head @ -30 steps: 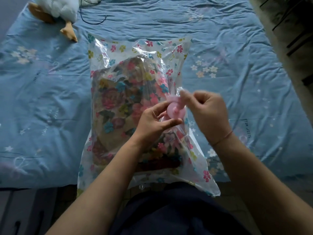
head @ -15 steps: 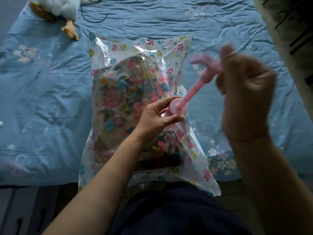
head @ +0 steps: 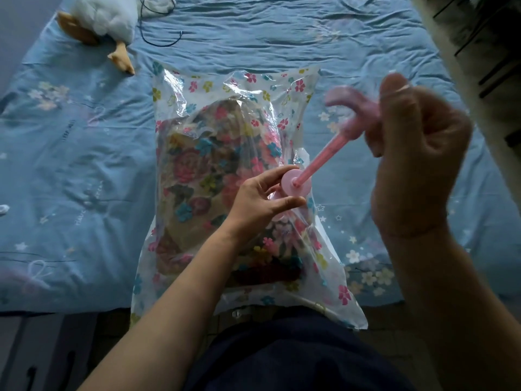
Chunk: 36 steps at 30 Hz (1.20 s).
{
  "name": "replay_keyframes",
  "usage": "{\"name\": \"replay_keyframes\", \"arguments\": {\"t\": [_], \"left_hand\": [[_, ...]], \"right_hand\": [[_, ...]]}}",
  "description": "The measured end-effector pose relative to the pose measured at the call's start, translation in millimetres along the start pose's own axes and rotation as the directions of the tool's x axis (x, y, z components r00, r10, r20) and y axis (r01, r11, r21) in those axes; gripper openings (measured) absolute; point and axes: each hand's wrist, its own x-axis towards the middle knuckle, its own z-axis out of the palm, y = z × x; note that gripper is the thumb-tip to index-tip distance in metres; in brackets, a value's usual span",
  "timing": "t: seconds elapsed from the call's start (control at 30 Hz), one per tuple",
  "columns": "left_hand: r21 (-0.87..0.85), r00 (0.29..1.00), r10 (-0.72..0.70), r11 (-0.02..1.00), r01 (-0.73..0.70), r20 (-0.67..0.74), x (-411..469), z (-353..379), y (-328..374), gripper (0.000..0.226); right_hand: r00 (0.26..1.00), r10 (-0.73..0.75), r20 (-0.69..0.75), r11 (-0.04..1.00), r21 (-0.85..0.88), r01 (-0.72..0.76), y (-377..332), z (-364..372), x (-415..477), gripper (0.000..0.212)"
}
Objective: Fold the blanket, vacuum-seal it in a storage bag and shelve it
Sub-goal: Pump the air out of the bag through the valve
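A clear storage bag [head: 234, 88] printed with small flowers lies on the bed, its near end hanging over the bed's edge. A folded floral blanket [head: 197, 179] fills it. A pink hand pump stands on the bag's right side; its round body [head: 296, 183] is pinched between the thumb and fingers of my left hand [head: 262, 201]. My right hand [head: 414, 162] is raised and closed around the pump's T-shaped handle [head: 346, 101], with the pink rod [head: 324, 155] drawn out long. The handle is blurred.
The bed carries a wrinkled blue sheet [head: 70, 165] with pale flower prints. A white plush duck [head: 101, 15] with orange feet lies at the far left, a thin dark cord [head: 160, 43] beside it. Dark floor shows below the bed's edge, dark furniture at far right.
My right hand has pulled the pump handle up and to the right, drawing the rod out of the pump body. My left hand has stayed on the pump body.
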Motion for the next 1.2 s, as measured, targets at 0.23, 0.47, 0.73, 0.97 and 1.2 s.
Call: {"name": "replay_keyframes", "arguments": {"t": [0.23, 0.47, 0.73, 0.97, 1.2], "left_hand": [[-0.003, 1.0, 0.031, 1.0, -0.031, -0.002, -5, -2, -2, 0.057], [-0.009, 1.0, 0.009, 1.0, -0.009, 0.008, -3, -3, -2, 0.058], [-0.005, 1.0, 0.019, 1.0, -0.018, 0.025, -3, -9, -2, 0.058], [-0.01, 1.0, 0.022, 1.0, -0.022, 0.008, -3, -4, -5, 0.056], [-0.011, 1.0, -0.013, 1.0, 0.013, 0.02, -4, -9, -2, 0.058]], "right_hand": [[0.908, 0.4, 0.128, 0.85, -0.423, -0.315, 49, -1, -42, 0.045], [0.997, 0.075, 0.012, 0.997, -0.031, -0.075, -2, 7, -18, 0.041], [0.96, 0.269, 0.078, 0.947, -0.202, -0.249, 20, 4, -26, 0.047], [0.926, 0.361, 0.105, 0.906, -0.277, -0.322, 49, 6, -42, 0.048], [0.994, 0.084, 0.065, 0.995, 0.045, -0.087, -17, 6, -8, 0.037]]}}
